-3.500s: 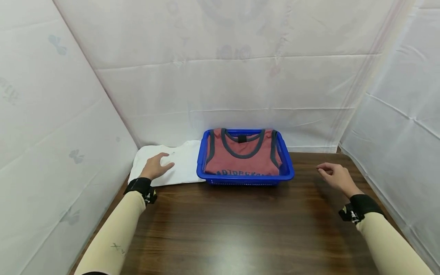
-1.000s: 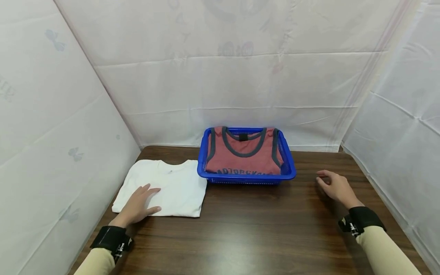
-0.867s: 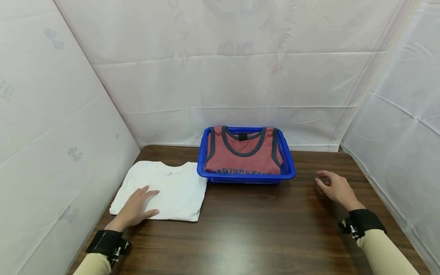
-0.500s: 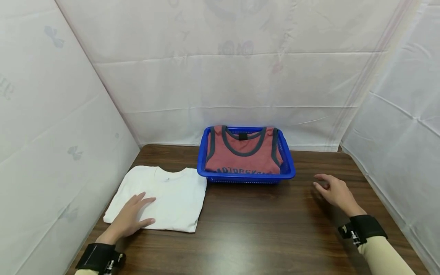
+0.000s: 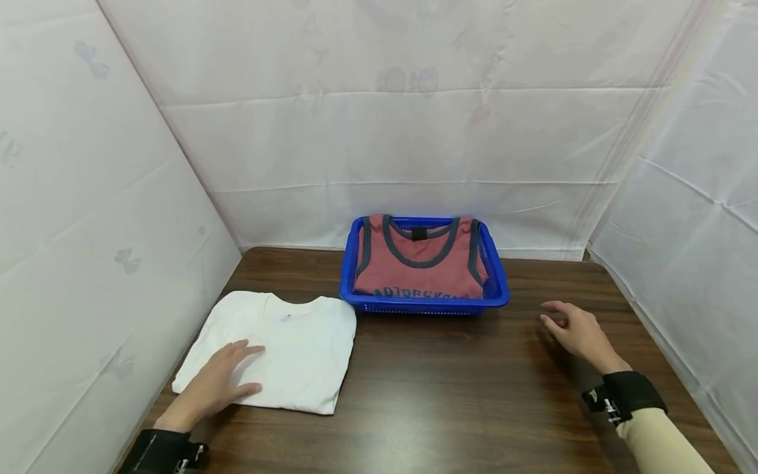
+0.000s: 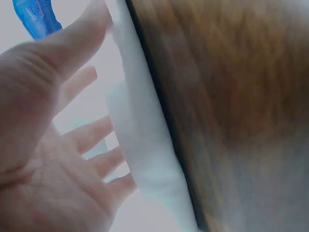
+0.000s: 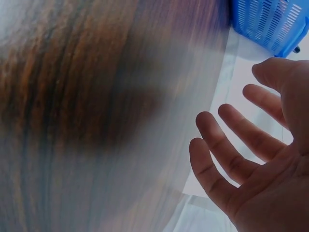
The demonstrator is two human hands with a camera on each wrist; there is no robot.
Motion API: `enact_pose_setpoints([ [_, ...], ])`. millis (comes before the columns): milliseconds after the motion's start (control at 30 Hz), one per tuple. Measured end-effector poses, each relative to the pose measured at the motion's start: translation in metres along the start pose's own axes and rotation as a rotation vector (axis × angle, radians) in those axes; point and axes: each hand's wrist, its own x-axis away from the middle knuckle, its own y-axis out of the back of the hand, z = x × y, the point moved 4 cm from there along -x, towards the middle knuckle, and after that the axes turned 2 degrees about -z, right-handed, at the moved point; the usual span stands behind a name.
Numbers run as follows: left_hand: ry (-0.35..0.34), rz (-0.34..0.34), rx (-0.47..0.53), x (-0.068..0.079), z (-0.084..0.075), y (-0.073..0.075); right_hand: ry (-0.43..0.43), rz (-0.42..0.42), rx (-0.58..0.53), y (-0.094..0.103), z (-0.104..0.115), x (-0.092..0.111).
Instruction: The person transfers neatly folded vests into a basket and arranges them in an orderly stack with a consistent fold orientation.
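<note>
A folded white T-shirt (image 5: pixel 302 355) lies flat on the left of the table, collar toward the back wall. My left hand (image 5: pixel 214 380) rests on its near left part, fingers spread and fairly straight, thumb apart. From the left wrist view, the fingertips meet the white cloth (image 6: pixel 145 140) at its thick folded edge. Well to the right of the shirt, my right hand (image 5: pixel 581 334) hovers low above the wood, fingers loosely bent and holding nothing. Its palm and separate fingers (image 7: pixel 212 140) show in the right wrist view.
A blue plastic basket (image 5: pixel 423 307) stands at the back middle, with a folded red tank top (image 5: pixel 417 273) trimmed in dark grey inside. The shirt's far right corner reaches the basket's near left corner. White cloth walls (image 5: pixel 414 151) enclose the brown wooden table (image 5: pixel 450 382) on three sides.
The left hand has slid the white T-shirt from the back wall toward the person, baring wood behind it. The right hand has shifted only slightly; the basket stays in place.
</note>
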Motion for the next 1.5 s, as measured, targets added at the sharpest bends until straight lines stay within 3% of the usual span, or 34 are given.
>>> enact_pose_setpoints([
  [133, 0.004, -0.152, -0.076, -0.01, 0.011, 0.009, 0.002, -0.001, -0.011, -0.001, 0.001, 0.0],
  [200, 0.053, -0.176, -0.125, -0.017, 0.02, 0.016, 0.009, -0.007, -0.014, -0.001, 0.002, -0.001],
  [367, 0.191, -0.034, -0.134, -0.034, 0.05, 0.024, 0.029, -0.011, -0.007, -0.002, 0.002, -0.002],
  [500, 0.205, 0.042, -0.1, -0.048, 0.07, 0.025, 0.03, 0.0, 0.0, -0.005, 0.001, -0.002],
  [600, 0.205, 0.075, -0.11, -0.054, 0.075, 0.027, 0.037, 0.009, -0.004, -0.006, 0.002, -0.003],
  [800, 0.207, 0.109, -0.132, -0.057, 0.071, 0.027, 0.055, 0.007, -0.011, -0.006, 0.005, -0.002],
  [967, 0.187, 0.093, -0.139, -0.06, 0.066, 0.025, 0.053, -0.005, -0.02, -0.005, 0.004, 0.0],
  [1167, 0.16, 0.087, -0.17, -0.061, 0.052, 0.019, 0.032, 0.001, -0.025, -0.008, 0.001, 0.001],
  [1500, 0.198, 0.107, -0.145, -0.062, 0.028, 0.006, 0.001, 0.003, -0.037, -0.012, -0.001, 0.006],
])
